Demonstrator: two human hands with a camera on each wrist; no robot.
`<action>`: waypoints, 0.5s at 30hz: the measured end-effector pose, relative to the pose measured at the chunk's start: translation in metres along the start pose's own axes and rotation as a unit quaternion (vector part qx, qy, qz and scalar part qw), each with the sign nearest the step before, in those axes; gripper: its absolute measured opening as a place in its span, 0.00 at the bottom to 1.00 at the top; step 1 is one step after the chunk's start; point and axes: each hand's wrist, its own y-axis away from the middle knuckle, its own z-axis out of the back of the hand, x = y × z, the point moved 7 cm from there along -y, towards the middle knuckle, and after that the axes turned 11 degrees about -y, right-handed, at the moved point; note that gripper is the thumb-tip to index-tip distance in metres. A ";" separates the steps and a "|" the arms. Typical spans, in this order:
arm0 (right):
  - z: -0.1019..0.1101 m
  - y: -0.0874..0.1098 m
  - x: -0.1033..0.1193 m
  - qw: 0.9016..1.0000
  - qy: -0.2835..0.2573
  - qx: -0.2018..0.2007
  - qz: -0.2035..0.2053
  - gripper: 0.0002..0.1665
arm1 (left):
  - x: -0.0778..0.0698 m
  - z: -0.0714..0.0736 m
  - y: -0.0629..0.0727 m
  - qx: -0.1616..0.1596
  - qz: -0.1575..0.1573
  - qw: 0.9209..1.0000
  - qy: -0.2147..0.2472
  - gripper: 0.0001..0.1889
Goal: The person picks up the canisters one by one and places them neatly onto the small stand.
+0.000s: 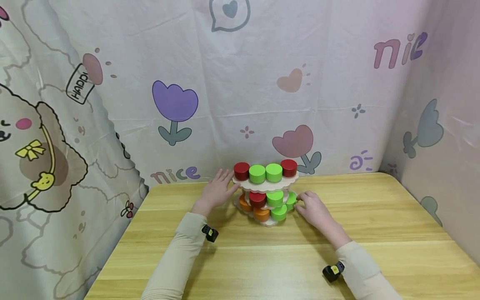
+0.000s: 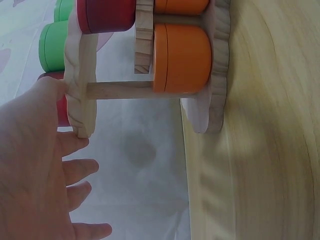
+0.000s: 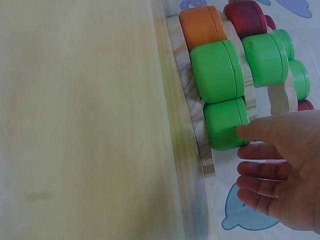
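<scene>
A tiered wooden stand [image 1: 268, 186] with scalloped edges holds red, green and orange lidded round jars on three levels. My left hand [image 1: 216, 192] is at the stand's left side, its thumb by the top board and a red jar [image 1: 241, 171], its other fingers spread out behind. At the right side, the thumb of my right hand [image 1: 316, 210] touches the end green jar [image 3: 223, 127] on the lowest level. The other fingers of that hand extend loosely past the jar, apart from one another. An orange jar [image 2: 182, 58] sits on the bottom board at the left.
The stand is on a light wooden table [image 1: 270, 266], towards its back edge. A printed cloth [image 1: 240, 83] hangs behind the table and along both sides. Each wrist bears a small black camera, one on the left [image 1: 211, 233] and one on the right [image 1: 333, 272].
</scene>
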 end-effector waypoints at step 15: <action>-0.004 -0.005 0.002 1.000 0.001 0.007 -0.014 0.14 | 0.002 0.000 -0.001 -0.003 0.000 1.000 0.015 0.39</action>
